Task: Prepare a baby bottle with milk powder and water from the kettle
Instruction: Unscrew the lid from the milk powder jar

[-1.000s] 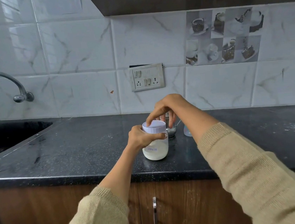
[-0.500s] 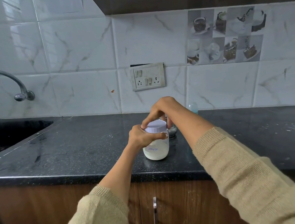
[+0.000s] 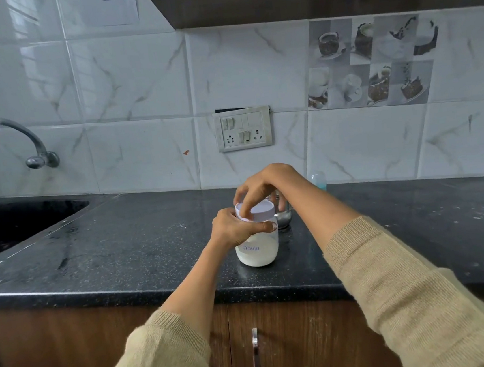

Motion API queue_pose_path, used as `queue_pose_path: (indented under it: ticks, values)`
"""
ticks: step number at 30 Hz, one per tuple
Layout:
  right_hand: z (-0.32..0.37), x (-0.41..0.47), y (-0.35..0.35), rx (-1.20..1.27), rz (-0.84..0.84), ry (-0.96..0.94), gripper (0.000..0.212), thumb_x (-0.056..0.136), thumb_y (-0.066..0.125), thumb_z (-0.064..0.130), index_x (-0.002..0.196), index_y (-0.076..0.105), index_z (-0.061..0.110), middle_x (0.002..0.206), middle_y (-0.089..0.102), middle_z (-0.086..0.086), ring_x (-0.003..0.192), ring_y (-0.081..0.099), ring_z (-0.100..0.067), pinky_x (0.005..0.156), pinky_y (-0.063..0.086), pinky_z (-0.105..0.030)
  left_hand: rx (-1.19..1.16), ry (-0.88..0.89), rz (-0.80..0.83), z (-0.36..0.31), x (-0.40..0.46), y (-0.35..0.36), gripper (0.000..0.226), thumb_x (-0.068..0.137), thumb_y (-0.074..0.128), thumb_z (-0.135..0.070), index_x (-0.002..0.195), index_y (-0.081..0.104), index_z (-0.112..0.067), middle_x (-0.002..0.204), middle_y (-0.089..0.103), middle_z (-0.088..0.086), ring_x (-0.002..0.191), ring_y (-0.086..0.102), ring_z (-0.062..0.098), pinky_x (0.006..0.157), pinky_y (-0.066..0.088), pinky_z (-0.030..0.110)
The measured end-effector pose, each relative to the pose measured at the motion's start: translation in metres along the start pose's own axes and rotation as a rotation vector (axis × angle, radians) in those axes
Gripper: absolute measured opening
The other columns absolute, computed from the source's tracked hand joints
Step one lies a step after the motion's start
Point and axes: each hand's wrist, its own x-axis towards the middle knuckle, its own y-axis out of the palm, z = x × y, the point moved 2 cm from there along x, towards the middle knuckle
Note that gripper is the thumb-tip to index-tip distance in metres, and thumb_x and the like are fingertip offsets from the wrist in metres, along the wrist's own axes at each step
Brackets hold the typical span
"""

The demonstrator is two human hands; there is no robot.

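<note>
A clear jar (image 3: 258, 247) with a handwritten label stands upright on the dark speckled tabletop (image 3: 127, 250), near its front edge, and white powder fills its lower part. The left hand (image 3: 234, 229) is wrapped round the jar's upper body just under the lid, fingers (image 3: 265, 226) curled across the front and closed on the glass. The right hand (image 3: 260, 187) comes down from above, its fingertips pinched on the rim of the pale lilac lid (image 3: 257, 210), which sits on the jar's mouth; whether the lid is tight or loose cannot be told. Just behind the jar, partly hidden by the right hand, stands a small glass (image 3: 284, 219). Further back near the wall, a pale blue-tinted bottle (image 3: 318, 180) shows above the right forearm. Both sleeves are beige knit. At far left is a black sink (image 3: 13, 224) with a tap (image 3: 23, 141) on the tiled wall above it, and a switch plate (image 3: 243, 129) is on the wall behind the jar.
</note>
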Motion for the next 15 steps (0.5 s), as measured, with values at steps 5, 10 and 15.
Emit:
queue_pose_path:
  ticks: [5, 10, 15]
  values:
    - [-0.001, -0.001, 0.001, -0.011, -0.057, 0.014, 0.080, 0.073, 0.061, 0.066, 0.141, 0.035, 0.032, 0.141, 0.041, -0.002, 0.105, 0.053, -0.024, 0.084, 0.052, -0.037, 0.015, 0.037, -0.017, -0.002, 0.001, 0.002, 0.048, 0.055, 0.089, -0.036, 0.089, 0.064, -0.012, 0.082, 0.059, -0.003, 0.080, 0.058, 0.014, 0.071, 0.051, 0.030]
    - [-0.005, 0.005, 0.002, 0.015, -0.054, -0.003, 0.066, 0.074, 0.066, 0.053, 0.132, 0.050, 0.026, 0.119, 0.053, -0.004, 0.086, 0.062, -0.023, 0.064, 0.051, -0.030, -0.011, 0.006, -0.005, 0.003, 0.004, 0.002, 0.055, 0.048, 0.090, -0.040, 0.087, 0.064, -0.011, 0.085, 0.065, 0.001, 0.081, 0.062, 0.015, 0.066, 0.051, 0.028]
    - [-0.004, 0.007, 0.002, 0.010, 0.011, -0.052, 0.089, 0.079, 0.065, 0.053, 0.149, 0.012, 0.039, 0.158, 0.015, -0.001, 0.139, 0.028, -0.031, 0.098, 0.042, -0.043, 0.009, 0.006, 0.000, 0.001, 0.002, 0.001, 0.060, 0.051, 0.089, -0.044, 0.091, 0.060, -0.009, 0.084, 0.060, -0.002, 0.076, 0.057, 0.012, 0.057, 0.043, 0.023]
